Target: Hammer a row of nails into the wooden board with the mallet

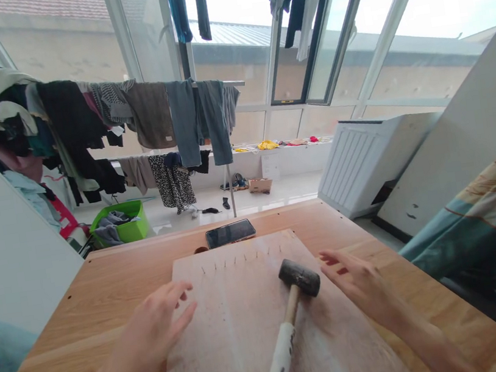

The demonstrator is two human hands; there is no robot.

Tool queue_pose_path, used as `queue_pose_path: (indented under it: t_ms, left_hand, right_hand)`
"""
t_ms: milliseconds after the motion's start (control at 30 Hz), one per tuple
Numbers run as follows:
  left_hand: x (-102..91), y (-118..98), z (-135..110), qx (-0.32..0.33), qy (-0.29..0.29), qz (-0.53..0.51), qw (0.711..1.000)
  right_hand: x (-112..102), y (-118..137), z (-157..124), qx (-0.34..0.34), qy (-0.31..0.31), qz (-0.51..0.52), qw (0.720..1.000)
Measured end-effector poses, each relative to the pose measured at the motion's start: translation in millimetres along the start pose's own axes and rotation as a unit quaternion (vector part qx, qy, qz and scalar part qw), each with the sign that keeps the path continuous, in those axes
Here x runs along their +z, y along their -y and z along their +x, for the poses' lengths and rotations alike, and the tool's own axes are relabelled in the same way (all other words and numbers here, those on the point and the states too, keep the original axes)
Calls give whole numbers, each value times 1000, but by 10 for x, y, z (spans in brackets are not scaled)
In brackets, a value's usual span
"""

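- Dial centred on the board (232,336), 12 pointing away from the wearer; board lies flat on the wooden surface (68,353).
- Left hand (154,322), 9 o'clock: released, fingers loosely curled over the board's edge; contact can't be told.
- Right hand (358,279), 3 o'clock: also released, fingers spread near the mallet head. Nothing grasped.
- Mallet (287,331): resting on the board, black head toward 1, pale handle running to 6. Perhaps laid so the grip faces the wearer.
- Nails (245,258): one row, 11 to 1, near the far edge, standing, some leaning. Presumably the wood holds their points.
- Phone (231,233), beyond the board at 12: face up, screen dark, likely set there out of the mallet's way.
- Writing: dark marks on the mallet's handle, illegible; no brand readable anywhere.
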State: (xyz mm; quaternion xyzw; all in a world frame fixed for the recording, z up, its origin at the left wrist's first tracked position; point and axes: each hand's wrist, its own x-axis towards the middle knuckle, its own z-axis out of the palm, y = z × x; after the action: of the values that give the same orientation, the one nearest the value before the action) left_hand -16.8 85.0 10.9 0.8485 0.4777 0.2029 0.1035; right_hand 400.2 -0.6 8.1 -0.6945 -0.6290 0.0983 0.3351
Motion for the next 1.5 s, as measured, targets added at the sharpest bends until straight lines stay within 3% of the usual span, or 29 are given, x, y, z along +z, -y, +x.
queue_pose_path:
  t_ms: [133, 233, 333, 467, 567, 700, 967, 1200, 1333, 1500]
  left_hand:
    - [-52, -65, 675, -30, 46, -101, 993]
    - [47, -39, 873, -40, 110, -145, 982]
    - [129, 23, 862, -57, 147, -169, 973]
    - [125, 49, 818, -36, 122, -200, 972]
    - [105, 28, 828, -17, 94, -209, 973]
    - [135, -17, 848, 17, 50, -174, 983]
    - [394, -104, 890, 31, 82, -173, 981]
    - [297, -114, 887, 36, 57, -159, 985]
    - [292, -182, 898, 37, 22, -164, 985]
    - [468, -295, 916, 41, 9, -153, 987]
  right_hand:
    - [338, 327, 733, -19, 15, 25, 999]
    - [581, 418, 974, -33, 50, 26, 998]
    - [699, 422, 1003, -44, 64, 19, 997]
    - [704, 401, 957, -42, 44, 9, 998]
    - [689, 447, 932, -58, 65, 4, 996]
    - [673, 588, 925, -81, 96, -29, 992]
    - [674, 938, 914, -102, 137, -115, 979]
    - [600, 1283, 858, -113, 157, -150, 970]
    - [751, 1298, 907, -124, 176, -157, 964]
    - [938, 1230, 982, -138, 187, -159, 960]
